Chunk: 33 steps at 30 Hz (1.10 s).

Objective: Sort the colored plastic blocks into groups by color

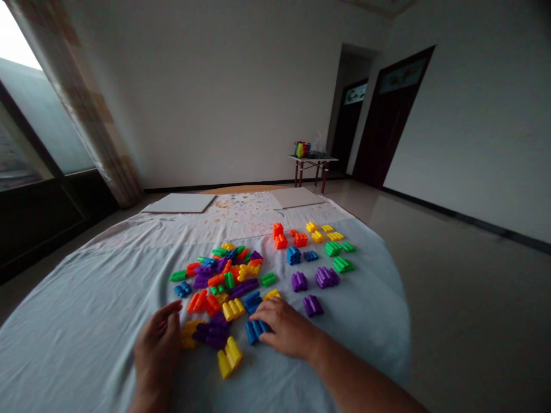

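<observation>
My right hand point(286, 328) reaches over a blue block point(257, 331), its fingertips on or just above the piece. To the left, my left hand point(160, 338) is held beside the mixed pile with its fingers curled and apart, nothing visible in them. Near it lie purple blocks point(213, 331), an orange block point(198, 301) and a yellow block point(229, 357) close to the front. Right of the pile, blocks stand grouped by colour: orange point(279, 236), yellow point(317, 236), blue point(294, 255), green point(343, 264) and purple point(327, 277).
A pale cloth covers the round table point(86, 304). Two flat boards lie at its far side, a white one point(181, 203) on the left and a beige one point(297, 198) on the right. Behind stands a small table point(313, 159) with a colourful item and a plastic bag.
</observation>
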Tool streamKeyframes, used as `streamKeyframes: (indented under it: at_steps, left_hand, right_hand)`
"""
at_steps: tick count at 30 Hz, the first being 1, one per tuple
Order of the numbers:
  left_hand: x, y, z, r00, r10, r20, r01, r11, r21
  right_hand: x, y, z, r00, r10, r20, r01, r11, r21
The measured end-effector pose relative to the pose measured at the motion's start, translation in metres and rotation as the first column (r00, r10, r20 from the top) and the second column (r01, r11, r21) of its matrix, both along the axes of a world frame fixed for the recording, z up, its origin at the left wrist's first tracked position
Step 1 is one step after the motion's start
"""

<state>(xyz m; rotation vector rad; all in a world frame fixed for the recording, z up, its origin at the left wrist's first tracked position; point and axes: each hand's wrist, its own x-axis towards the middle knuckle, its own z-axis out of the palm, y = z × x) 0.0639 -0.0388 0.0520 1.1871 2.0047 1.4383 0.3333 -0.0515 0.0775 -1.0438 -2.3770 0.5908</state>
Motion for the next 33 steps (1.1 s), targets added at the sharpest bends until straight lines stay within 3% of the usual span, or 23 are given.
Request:
streamKeyframes:
  at_steps: [6,10,13,17,21,24,29,33]
  left_hand:
    - [-0.001,-0.001,0.001,1.000,0.024,0.007,-0.024,0.999,-0.034]
    - [0.002,-0.004,0.006,0.999,0.029,0.046,-0.027,0.999,-0.036]
    - [0.003,-0.004,0.009,0.999,0.034,0.025,-0.033,0.998,-0.047]
    - [-0.002,0.000,0.001,0.999,0.039,-0.030,-0.040,0.998,-0.054]
    - [-0.009,0.006,-0.014,1.000,0.017,-0.006,-0.017,0.999,-0.050]
    - [-0.011,0.007,-0.016,0.999,-0.006,0.039,0.008,0.999,-0.048]
    - [-0.006,0.004,-0.006,0.997,0.008,0.076,-0.003,0.998,-0.066]
    - [-0.003,0.003,-0.003,1.000,0.015,0.027,-0.014,0.998,-0.065]
  right_hand:
    - [-0.001,0.003,-0.007,0.999,0.033,0.004,-0.033,0.998,-0.046]
    - [0.010,0.002,0.011,0.996,0.019,-0.087,-0.024,0.998,-0.054]
    - [0.037,0.013,0.033,0.987,-0.062,-0.152,0.056,0.998,-0.041]
    - [0.094,0.053,0.049,0.960,-0.249,-0.125,0.249,0.968,-0.017]
    - [0.141,0.106,0.041,0.911,-0.408,0.066,0.407,0.913,0.020]
    - [0.156,0.135,0.029,0.874,-0.424,0.239,0.431,0.902,0.025]
    - [0.157,0.157,0.013,0.860,-0.361,0.361,0.382,0.924,0.015]
    - [0.156,0.161,0.012,0.836,-0.316,0.449,0.343,0.939,0.023]
